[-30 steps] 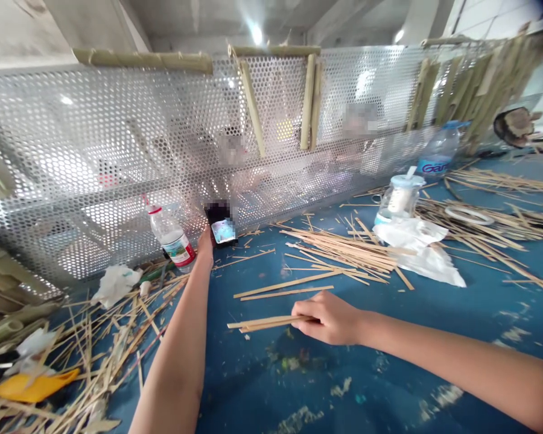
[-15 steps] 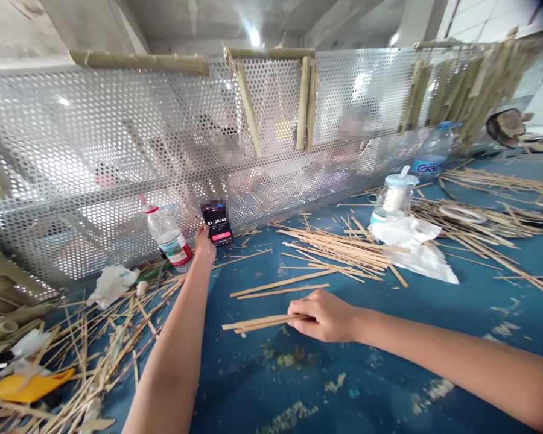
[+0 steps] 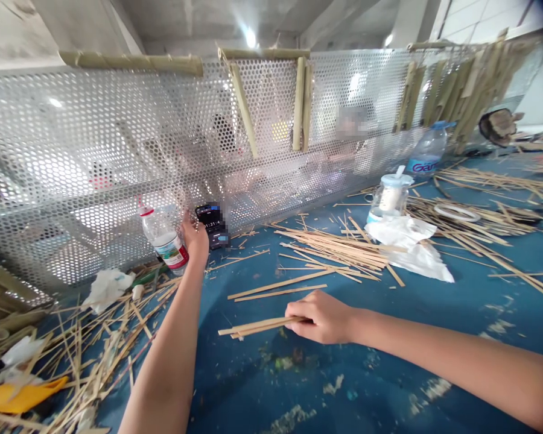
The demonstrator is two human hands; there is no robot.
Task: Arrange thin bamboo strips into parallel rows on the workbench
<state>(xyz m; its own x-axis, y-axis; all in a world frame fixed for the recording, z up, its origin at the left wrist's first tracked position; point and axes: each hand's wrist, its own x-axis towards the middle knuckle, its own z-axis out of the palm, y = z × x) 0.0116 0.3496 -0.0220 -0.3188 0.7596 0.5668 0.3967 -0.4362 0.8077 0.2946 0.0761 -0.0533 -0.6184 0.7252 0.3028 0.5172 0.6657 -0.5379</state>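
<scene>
Clamped in the left hand (image 3: 194, 238), far out by the mesh (image 3: 95, 150): phone (image 3: 212, 224), at the hand's 2 o'clock, screen lit. Just beside, at 9 o'clock: bottle (image 3: 163, 240). Pinched between the closed fingers of the right hand (image 3: 319, 316), low on the table (image 3: 389, 337): a few strips (image 3: 256, 327), lying flat, pointing to 9 o'clock. At that hand's 12 o'clock: loose pile (image 3: 335, 248).

Right hand (image 3: 319, 316) around bamboo strips (image 3: 253, 327)
</scene>
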